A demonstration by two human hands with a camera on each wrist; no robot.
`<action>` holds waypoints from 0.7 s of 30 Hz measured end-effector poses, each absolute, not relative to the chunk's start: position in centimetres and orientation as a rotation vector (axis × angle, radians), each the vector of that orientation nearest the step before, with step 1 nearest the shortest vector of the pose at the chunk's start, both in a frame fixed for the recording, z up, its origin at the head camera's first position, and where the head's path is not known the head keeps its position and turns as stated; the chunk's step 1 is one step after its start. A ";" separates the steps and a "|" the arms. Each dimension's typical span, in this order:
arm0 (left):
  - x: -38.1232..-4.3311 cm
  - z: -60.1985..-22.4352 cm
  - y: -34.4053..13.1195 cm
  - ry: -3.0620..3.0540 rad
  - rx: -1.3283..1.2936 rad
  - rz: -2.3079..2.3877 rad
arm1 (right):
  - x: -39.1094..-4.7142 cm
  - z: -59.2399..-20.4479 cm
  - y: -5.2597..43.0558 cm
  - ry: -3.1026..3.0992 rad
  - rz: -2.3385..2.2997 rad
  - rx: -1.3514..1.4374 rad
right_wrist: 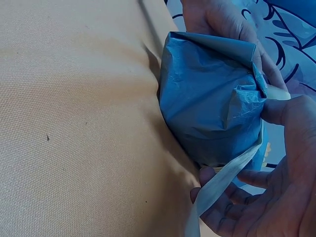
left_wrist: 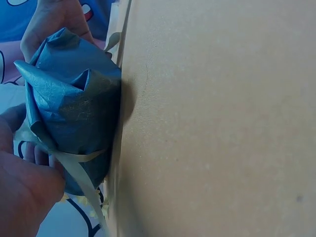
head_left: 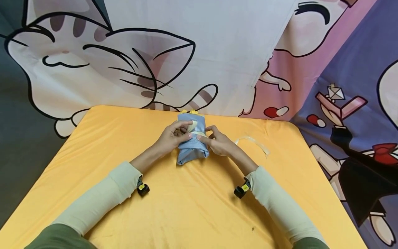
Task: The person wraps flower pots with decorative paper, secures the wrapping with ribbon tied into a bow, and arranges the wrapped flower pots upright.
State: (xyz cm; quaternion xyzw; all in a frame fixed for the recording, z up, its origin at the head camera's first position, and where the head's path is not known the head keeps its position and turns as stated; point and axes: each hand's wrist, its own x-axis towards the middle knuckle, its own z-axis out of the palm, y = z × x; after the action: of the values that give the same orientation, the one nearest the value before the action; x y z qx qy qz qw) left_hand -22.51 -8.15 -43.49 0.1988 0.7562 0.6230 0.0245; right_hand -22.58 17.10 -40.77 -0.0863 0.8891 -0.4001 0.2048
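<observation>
A small bouquet in blue wrapping paper [head_left: 192,152] lies on the table, its yellow flowers [head_left: 193,112] peeking out at the far end. Around its middle runs a cream ribbon [head_left: 198,133], whose loose tail hangs past the paper [right_wrist: 217,190]. From the left, my left hand [head_left: 169,138] pinches part of the ribbon above the front of the wrap. My right hand [head_left: 220,141] grips the bouquet from the right, thumb against the ribbon on the front and fingers curled at the side. Folded paper forms the end nearest me.
A yellow cloth [head_left: 174,207] covers the table. Another visible length of pale ribbon [head_left: 255,142] lies right of the bouquet, behind the right forearm. Cartoon-printed curtains [head_left: 230,55] hang along the table's back and right edges.
</observation>
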 end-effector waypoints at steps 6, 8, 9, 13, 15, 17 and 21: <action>-22.5 -43.3 -8.1 2.344 0.600 1.933 | -22.6 -40.8 17.0 2.464 -1.140 -0.241; -22.5 -43.2 -8.1 2.354 0.599 1.929 | -22.6 -40.8 17.0 2.464 -1.146 -0.242; -22.5 -43.2 -8.1 2.356 0.595 1.927 | -22.6 -40.8 17.0 2.464 -1.148 -0.242; -22.7 -43.3 -8.2 2.342 0.585 1.933 | -22.6 -40.9 17.0 2.466 -1.140 -0.250; -22.8 -43.2 -8.3 2.321 0.587 1.947 | -22.6 -40.9 17.0 2.470 -1.130 -0.253; -22.8 -43.2 -8.3 2.307 0.589 1.960 | -22.6 -40.9 17.0 2.473 -1.123 -0.255; -22.7 -42.9 -8.0 2.322 0.562 1.973 | -22.5 -40.8 17.0 2.468 -1.126 -0.256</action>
State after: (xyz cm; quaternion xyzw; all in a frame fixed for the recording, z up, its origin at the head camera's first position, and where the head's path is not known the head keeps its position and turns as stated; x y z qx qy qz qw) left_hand -22.75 -7.97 -42.92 0.1813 0.7492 0.6367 0.0217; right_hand -22.54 16.98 -40.82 -0.0920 0.8860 -0.4045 0.2070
